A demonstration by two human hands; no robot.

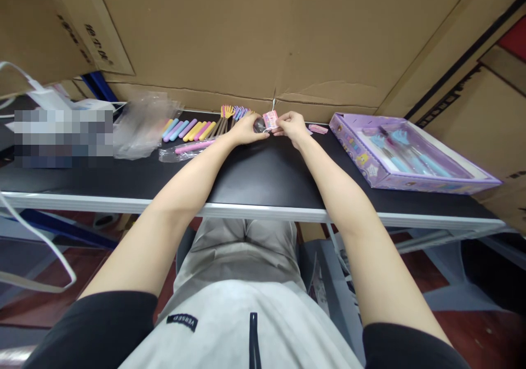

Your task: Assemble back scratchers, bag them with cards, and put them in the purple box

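My right hand point(291, 126) pinches the edge of a small pink printed card point(270, 119). A thin white string rises from the card's top. Beside it, my left hand point(245, 129) curls its fingers round a small dark round object point(258, 125), whose kind I cannot make out. Just left of that hand lies a row of claw-headed back scratchers point(228, 112) with pastel handles point(193, 130), partly hidden by the hand. A pink-handled one in a clear plastic sleeve point(168, 154) lies in front of them, under my left forearm.
Clear plastic bags point(142, 128) are piled at the left, near a blurred patch and a white cable point(36, 84). More pink cards point(318, 129) lie right of my hand. A purple display box point(370, 166) holds blue back scratchers. Cardboard point(246, 34) walls the black table's back.
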